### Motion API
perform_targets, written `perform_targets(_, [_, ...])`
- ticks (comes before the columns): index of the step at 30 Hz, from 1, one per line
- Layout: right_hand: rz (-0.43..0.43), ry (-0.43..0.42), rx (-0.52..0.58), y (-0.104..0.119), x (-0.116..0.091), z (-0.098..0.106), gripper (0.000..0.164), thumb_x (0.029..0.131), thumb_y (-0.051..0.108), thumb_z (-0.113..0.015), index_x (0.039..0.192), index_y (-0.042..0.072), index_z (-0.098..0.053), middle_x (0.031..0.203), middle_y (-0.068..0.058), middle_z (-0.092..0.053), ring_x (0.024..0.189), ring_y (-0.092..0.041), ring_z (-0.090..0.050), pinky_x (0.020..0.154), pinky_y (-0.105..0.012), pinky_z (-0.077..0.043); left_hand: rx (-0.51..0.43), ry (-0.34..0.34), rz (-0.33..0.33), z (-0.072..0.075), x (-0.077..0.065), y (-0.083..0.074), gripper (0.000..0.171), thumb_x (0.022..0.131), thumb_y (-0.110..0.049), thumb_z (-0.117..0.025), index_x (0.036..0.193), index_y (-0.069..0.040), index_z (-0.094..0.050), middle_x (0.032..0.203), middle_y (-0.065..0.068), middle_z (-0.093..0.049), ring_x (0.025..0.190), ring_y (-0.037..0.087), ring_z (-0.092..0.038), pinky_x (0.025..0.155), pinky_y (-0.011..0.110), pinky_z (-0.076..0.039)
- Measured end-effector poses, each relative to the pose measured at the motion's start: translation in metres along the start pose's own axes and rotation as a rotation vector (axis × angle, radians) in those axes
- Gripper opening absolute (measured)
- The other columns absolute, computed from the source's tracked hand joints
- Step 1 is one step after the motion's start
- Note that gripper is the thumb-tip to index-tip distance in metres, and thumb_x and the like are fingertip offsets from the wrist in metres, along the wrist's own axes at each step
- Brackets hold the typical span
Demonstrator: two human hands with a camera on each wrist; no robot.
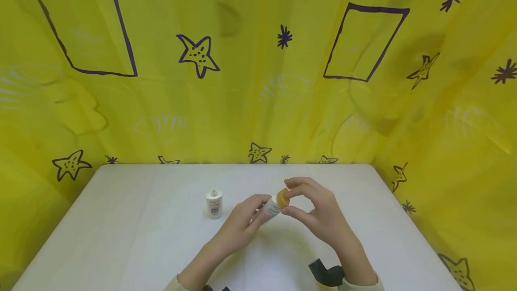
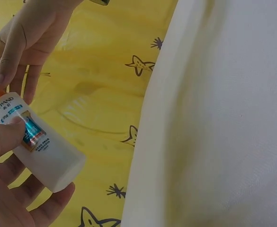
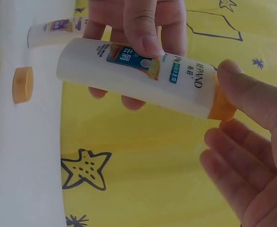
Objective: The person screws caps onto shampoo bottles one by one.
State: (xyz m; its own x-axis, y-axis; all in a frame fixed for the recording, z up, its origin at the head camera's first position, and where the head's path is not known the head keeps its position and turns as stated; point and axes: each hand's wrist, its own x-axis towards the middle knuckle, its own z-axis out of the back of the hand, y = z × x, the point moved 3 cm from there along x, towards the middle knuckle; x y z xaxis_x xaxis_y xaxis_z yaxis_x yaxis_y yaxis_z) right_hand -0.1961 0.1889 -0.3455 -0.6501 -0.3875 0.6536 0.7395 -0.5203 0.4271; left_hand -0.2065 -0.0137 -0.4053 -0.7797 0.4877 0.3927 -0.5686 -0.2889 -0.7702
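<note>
Nearest: pale sleeves point(image 1: 361, 285), dark fitting point(image 1: 326, 274) at the right wrist. Right hand point(image 1: 321, 205) pinches the orange cap point(image 3: 222, 101), thumb on one side, fingertips on the other. Left hand point(image 1: 244, 221) grips the white bottle point(image 3: 129, 82) round its body, thumb over the blue label. Bottle held above the tabletop point(image 1: 121, 237), tilted, cap end toward the right hand. Cap meets the bottle's end; tightness, cannot tell. Loose cap point(image 3: 22, 85), also orange, sits on the tabletop. Second bottle point(image 1: 214, 205) stands upright, neck bare, left of the hands. Behind all: yellow curtain point(image 1: 242, 111), dark-outlined starfish and frames.
</note>
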Motion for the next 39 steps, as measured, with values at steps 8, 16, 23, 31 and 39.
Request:
perform_targets(8, [0.018, -0.005, 0.021, 0.0016, -0.0016, 0.0002, 0.024, 0.078, 0.008, -0.085, 0.095, 0.021, -0.073, 0.114, 0.000, -0.072, 0.103, -0.018, -0.069, 0.092, -0.015, -0.050, 0.022, -0.007, 0.001, -0.0003, -0.0012, -0.0007, 0.030, 0.102, -0.021, -0.057, 0.130, -0.014, -0.056, 0.123, -0.001, -0.065, 0.109, 0.014, -0.063, 0.093, 0.035, -0.055])
perform_targets(16, [0.016, 0.007, 0.038, 0.0014, -0.0043, 0.0002, 0.032, 0.077, 0.000, -0.082, 0.103, 0.019, -0.076, 0.117, 0.000, -0.070, 0.091, -0.012, -0.069, 0.079, -0.017, -0.055, 0.021, -0.022, -0.013, 0.0015, -0.0008, -0.0004, 0.029, 0.102, -0.021, -0.057, 0.130, -0.013, -0.057, 0.122, 0.000, -0.065, 0.108, 0.014, -0.063, 0.091, 0.036, -0.055])
perform_targets(23, [0.043, 0.014, 0.068, 0.0030, -0.0028, -0.0012, 0.032, 0.077, -0.002, -0.082, 0.102, 0.016, -0.075, 0.116, -0.003, -0.070, 0.093, -0.015, -0.070, 0.082, -0.016, -0.054, 0.022, -0.026, -0.029, 0.0018, -0.0008, 0.0016, 0.028, 0.101, -0.020, -0.057, 0.129, -0.013, -0.057, 0.120, -0.001, -0.065, 0.107, 0.012, -0.063, 0.090, 0.034, -0.056])
perform_targets(31, [0.076, -0.022, 0.041, 0.0044, 0.0009, -0.0016, 0.029, 0.073, 0.008, -0.087, 0.095, 0.021, -0.073, 0.116, -0.001, -0.071, 0.106, -0.021, -0.069, 0.097, -0.016, -0.048, 0.013, -0.002, -0.038, 0.0003, -0.0007, -0.0001, 0.029, 0.103, -0.024, -0.055, 0.131, -0.016, -0.056, 0.118, -0.005, -0.065, 0.105, 0.010, -0.061, 0.092, 0.034, -0.055])
perform_targets(39, [0.082, -0.017, 0.033, 0.0036, 0.0024, -0.0022, 0.033, 0.076, 0.005, -0.085, 0.104, 0.019, -0.075, 0.112, 0.000, -0.071, 0.097, -0.014, -0.068, 0.077, -0.018, -0.054, 0.038, -0.013, -0.011, 0.0027, -0.0005, 0.0007, 0.030, 0.103, -0.024, -0.055, 0.131, -0.016, -0.056, 0.121, -0.003, -0.065, 0.107, 0.011, -0.062, 0.092, 0.035, -0.055])
